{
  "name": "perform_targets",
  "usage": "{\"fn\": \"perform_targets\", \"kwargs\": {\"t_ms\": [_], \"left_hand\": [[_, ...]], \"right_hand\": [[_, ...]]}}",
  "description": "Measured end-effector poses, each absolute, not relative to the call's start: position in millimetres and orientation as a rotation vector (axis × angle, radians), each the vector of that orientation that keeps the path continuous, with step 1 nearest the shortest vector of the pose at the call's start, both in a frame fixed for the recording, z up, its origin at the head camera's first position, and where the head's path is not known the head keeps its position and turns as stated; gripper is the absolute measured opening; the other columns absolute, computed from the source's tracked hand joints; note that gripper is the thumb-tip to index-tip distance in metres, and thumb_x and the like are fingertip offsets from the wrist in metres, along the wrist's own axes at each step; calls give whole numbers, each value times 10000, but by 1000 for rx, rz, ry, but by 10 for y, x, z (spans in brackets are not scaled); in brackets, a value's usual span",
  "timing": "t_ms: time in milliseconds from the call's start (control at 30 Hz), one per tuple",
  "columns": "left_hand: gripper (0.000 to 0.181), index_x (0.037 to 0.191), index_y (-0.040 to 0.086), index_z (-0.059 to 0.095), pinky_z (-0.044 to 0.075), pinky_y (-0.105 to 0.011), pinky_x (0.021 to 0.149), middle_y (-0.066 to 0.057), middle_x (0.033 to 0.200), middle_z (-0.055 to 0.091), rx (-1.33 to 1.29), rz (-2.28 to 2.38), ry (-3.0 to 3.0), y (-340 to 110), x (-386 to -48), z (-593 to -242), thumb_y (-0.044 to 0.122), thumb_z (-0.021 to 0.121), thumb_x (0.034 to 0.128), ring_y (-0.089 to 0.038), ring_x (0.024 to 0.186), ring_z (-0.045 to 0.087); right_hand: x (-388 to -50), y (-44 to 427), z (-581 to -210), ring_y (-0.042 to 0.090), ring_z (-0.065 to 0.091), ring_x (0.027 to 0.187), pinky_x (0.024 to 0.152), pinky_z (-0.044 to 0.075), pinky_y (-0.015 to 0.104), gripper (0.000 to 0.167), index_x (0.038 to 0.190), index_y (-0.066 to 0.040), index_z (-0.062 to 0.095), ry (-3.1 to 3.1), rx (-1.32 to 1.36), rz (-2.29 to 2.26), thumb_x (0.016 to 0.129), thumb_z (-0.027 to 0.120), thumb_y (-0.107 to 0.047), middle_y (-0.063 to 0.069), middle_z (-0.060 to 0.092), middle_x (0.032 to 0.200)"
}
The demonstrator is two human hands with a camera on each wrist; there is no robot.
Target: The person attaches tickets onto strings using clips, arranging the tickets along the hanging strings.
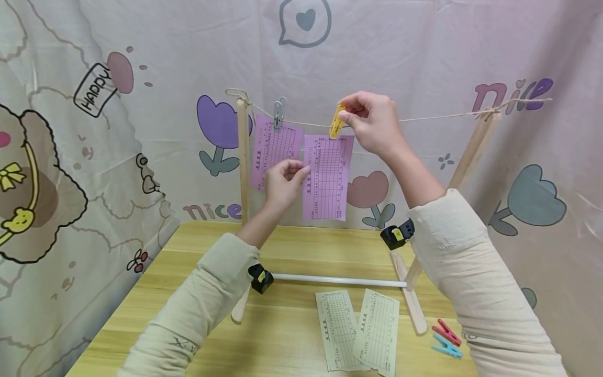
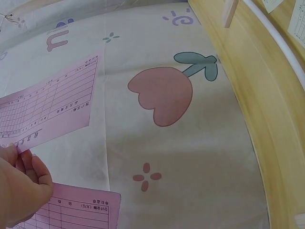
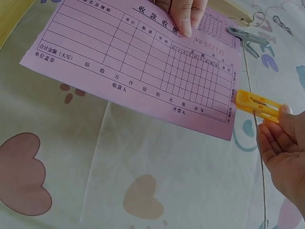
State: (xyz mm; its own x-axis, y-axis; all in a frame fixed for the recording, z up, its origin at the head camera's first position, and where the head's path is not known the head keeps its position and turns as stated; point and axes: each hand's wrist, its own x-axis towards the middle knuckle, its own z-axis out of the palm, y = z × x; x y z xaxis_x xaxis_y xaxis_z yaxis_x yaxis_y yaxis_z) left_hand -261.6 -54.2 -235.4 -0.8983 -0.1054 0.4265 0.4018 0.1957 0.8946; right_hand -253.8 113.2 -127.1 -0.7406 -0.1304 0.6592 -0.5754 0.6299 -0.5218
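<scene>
A pink receipt slip (image 1: 327,180) with a printed grid hangs upright below the string (image 1: 438,118). My left hand (image 1: 284,183) pinches its left edge between thumb and fingers, the thumb (image 3: 183,21) lying on the printed side in the right wrist view. At the slip's top edge is a yellow clothespin (image 1: 336,121), set across the string. My right hand (image 3: 286,148) pinches the clothespin's handle end. To the left, a second pink receipt slip (image 1: 278,144) hangs from a grey clothespin (image 1: 278,114), partly behind my left hand.
Wooden posts (image 1: 243,157) hold the string, joined low down by a white rod (image 1: 339,281). On the table (image 1: 198,251) lie two overlapping pale receipt slips (image 1: 377,330), a red clothespin (image 1: 446,332) and a blue clothespin (image 1: 446,346). A patterned cloth (image 1: 405,47) hangs behind.
</scene>
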Motion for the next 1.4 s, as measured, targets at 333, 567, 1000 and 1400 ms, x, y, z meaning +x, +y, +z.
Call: {"fn": "perform_targets", "kwargs": {"t_ms": [333, 567, 1000, 1400], "left_hand": [[202, 985, -43, 631, 519, -163, 688, -177, 942, 655, -275, -1738, -2100, -537, -2641, -2331, 112, 654, 857, -99, 733, 578], [188, 970, -46, 635, 489, -134, 652, -175, 927, 651, -274, -1732, -2088, -538, -2657, -2313, 101, 656, 854, -84, 714, 554], [192, 970, -39, 638, 467, -124, 628, -163, 909, 650, -258, -1721, -2095, -536, -2665, -2312, 114, 657, 856, -82, 701, 538], [200, 961, -40, 631, 478, -125, 643, -141, 880, 640, -254, -1751, -2042, -593, -2677, -2372, 127, 661, 855, -80, 703, 548]], "right_hand": [[-2569, 1125, -1304, 239, 609, 848, 716, 467, 145, 204, 1067, 29, 643, -2302, 557, 1000, 882, 602, -46, 187, 662, 1012], [-2577, 1107, -1315, 245, 592, 840, 679, 445, 122, 210, 1076, 38, 634, -2327, 580, 1036, 890, 588, -48, 201, 651, 1014], [-2590, 1155, -1318, 260, 620, 884, 720, 480, 135, 310, 1184, 40, 596, -2372, 624, 1030, 888, 596, -55, 217, 654, 1069], [-2581, 1157, -1333, 270, 632, 885, 728, 493, 149, 362, 1213, 14, 587, -2361, 616, 1025, 869, 632, -89, 208, 658, 1053]]}}
